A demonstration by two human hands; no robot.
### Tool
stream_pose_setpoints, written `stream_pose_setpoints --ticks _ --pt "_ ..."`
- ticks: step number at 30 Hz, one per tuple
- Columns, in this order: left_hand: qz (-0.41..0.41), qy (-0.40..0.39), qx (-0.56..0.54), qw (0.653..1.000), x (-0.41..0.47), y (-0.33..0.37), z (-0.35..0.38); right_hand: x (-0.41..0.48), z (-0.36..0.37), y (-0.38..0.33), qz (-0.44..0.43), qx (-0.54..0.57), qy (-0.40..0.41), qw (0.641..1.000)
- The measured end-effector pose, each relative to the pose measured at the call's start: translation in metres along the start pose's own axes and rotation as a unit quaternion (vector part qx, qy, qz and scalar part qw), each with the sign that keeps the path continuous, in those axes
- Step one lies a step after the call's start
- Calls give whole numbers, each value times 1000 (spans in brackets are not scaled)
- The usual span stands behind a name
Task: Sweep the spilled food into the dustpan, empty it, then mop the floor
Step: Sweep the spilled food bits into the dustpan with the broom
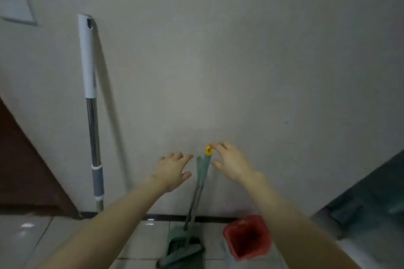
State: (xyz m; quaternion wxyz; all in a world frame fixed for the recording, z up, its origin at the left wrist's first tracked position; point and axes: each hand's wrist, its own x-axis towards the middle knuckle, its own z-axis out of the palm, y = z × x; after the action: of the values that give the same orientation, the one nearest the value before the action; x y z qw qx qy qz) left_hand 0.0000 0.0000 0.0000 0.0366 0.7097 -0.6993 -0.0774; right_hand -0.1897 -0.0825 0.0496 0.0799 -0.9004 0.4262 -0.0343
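— Wall (218,50) and tiled floor (32,236): what is recorded?
— Broom (203,166) and dustpan (173,239) are found leaned upright between both hands. Left hand (172,170) is spread, holding nothing; right hand (231,164) likewise, fingertips touching the broom's top.
— Progress?
— No spilled food is seen; whether sweeping is done cannot be told. Mop (91,94), well left of the left hand, stands untouched.

The left hand (172,171) and right hand (232,165) are bare, like the left forearm (109,220) and right forearm (290,214).

Lower end of the mop pole (94,133) behind the left forearm (105,231); broom (181,255) and dustpan (175,240) blurred together.
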Motion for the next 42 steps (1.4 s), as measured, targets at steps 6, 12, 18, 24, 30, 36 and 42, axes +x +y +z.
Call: stream_pose_setpoints --ticks 6,12,18,24,30,36,42 --pt "58 -60 -10 996 67 -29 45 66 47 6 36 21 4 999" --pt "99 -112 -46 988 104 -27 85 70 67 19 60 62 -9 996" --pt "179 -145 -34 973 120 16 118 33 61 34 107 91 -3 990" --pt "318 -122 113 934 121 67 138 -29 35 59 182 110 -10 977" --pt "473 -71 164 862 122 120 144 -101 10 81 243 56 -53 967" --pt "583 4 178 793 109 180 158 -154 11 90 262 -82 -140 951" --pt "666 5 179 724 74 212 172 -202 40 90 261 -241 -309 882"
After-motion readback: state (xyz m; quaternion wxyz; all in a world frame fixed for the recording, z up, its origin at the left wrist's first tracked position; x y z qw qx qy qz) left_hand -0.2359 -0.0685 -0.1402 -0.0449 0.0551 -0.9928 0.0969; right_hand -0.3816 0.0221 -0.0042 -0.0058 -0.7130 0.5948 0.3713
